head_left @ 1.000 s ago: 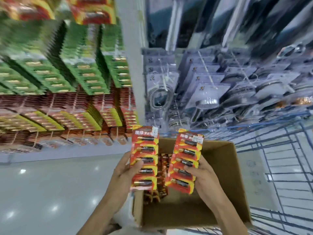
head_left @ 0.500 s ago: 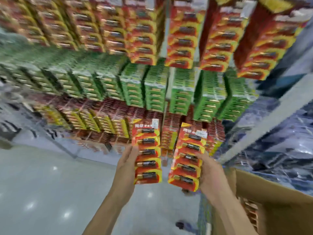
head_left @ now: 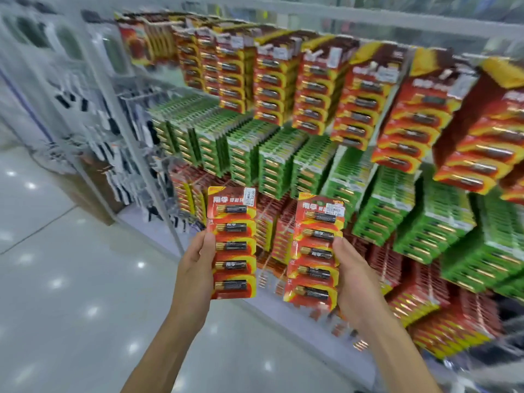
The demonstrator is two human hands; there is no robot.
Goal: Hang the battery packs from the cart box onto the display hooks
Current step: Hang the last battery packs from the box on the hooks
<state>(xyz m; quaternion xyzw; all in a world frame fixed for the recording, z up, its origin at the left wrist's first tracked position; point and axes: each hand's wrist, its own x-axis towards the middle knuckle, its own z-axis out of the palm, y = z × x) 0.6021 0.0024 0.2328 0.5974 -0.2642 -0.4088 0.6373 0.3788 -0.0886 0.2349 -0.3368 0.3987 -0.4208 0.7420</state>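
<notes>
I have turned away from the cart box, which a second ago sat under my hands and is now out of view; the battery wall fills the view instead. My left hand (head_left: 198, 262) grips one red battery pack (head_left: 232, 242) by its left edge, thumb on the front and fingers curled behind. My right hand (head_left: 351, 276) holds a second red pack (head_left: 314, 251) by its right edge in the same way. Both packs stand upright, side by side but apart, raised in front of the lower red rows (head_left: 272, 222). The matching red packs (head_left: 312, 89) hang along the top row, above the green packs (head_left: 255, 154). So the picking up is done and the hanging comes next, I judge. The hooks themselves are blurred, so I cannot tell which one has room; probably one on the top row.
</notes>
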